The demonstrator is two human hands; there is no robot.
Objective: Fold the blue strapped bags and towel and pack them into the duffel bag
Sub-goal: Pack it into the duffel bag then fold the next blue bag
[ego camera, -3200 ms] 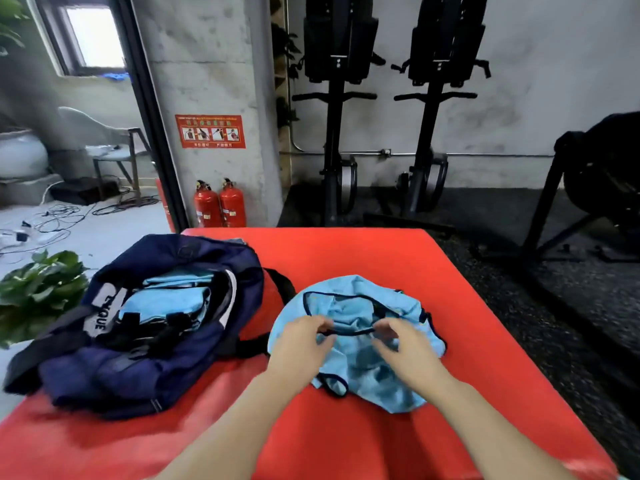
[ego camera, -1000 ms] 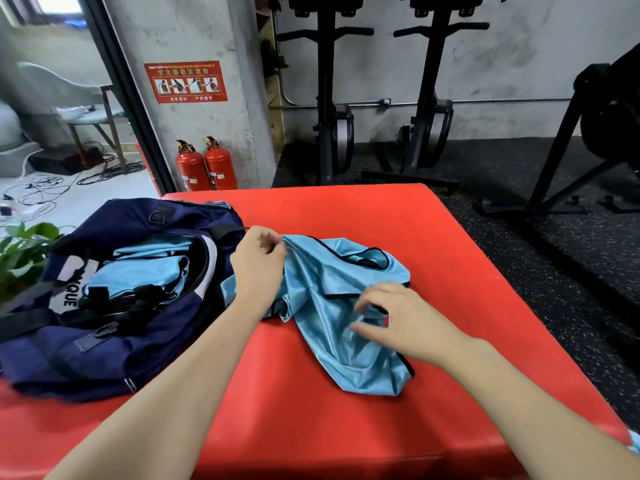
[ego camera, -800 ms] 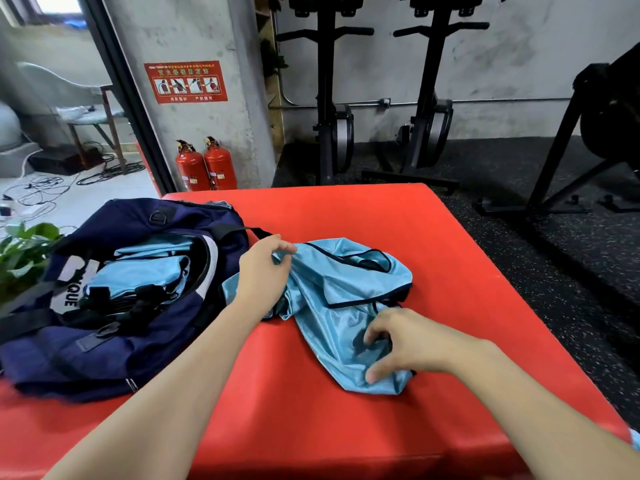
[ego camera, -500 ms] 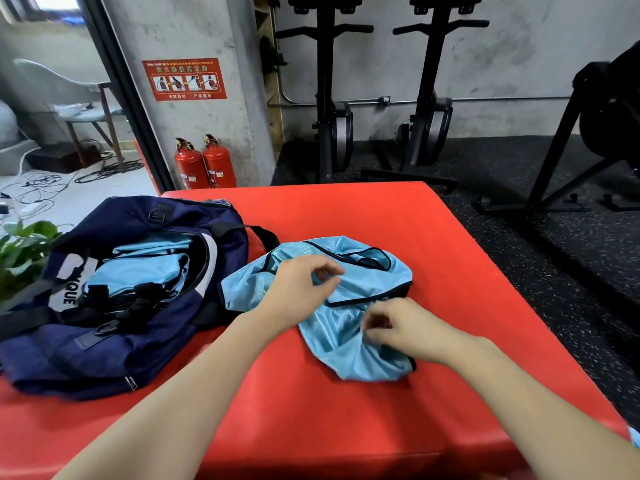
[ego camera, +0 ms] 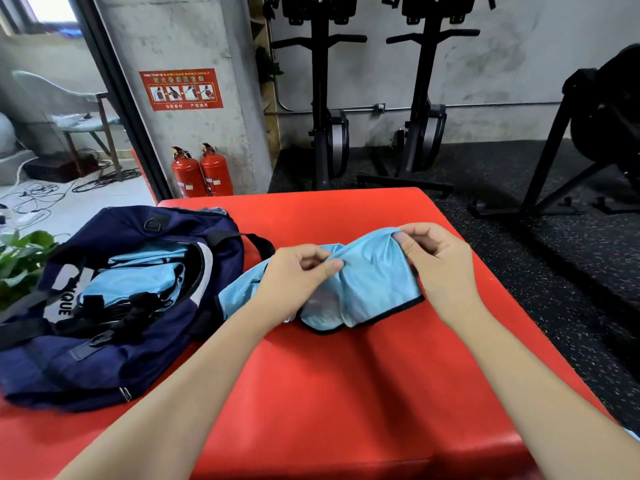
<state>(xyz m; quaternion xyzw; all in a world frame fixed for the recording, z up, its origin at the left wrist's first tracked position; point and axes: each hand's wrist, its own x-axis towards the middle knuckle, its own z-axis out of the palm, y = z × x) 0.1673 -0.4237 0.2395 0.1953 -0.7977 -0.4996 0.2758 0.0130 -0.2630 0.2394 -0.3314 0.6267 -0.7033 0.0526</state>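
Both hands, left hand (ego camera: 298, 271) and right hand (ego camera: 438, 258), pinch the blue bag (ego camera: 374, 289) mid-frame; probably halve it flat, edges matched.

Grey concrete pillar (ego camera: 194, 81) bearing a red safety sign (ego camera: 181, 89), two red fire extinguishers (ego camera: 201, 171) at its foot. Black exercise machines (ego camera: 374, 98) against a pale wall, speckled black rubber floor (ego camera: 554, 258). Chair (ego camera: 79, 112), tangled cables (ego camera: 41, 192), daylit window (ego camera: 52, 8) at far left.

I see my left hand (ego camera: 299, 271) and right hand (ego camera: 438, 259) bare, no gloves, rings or watch. Both forearms are bare too; no sleeve shows anywhere up to the frame's edge.
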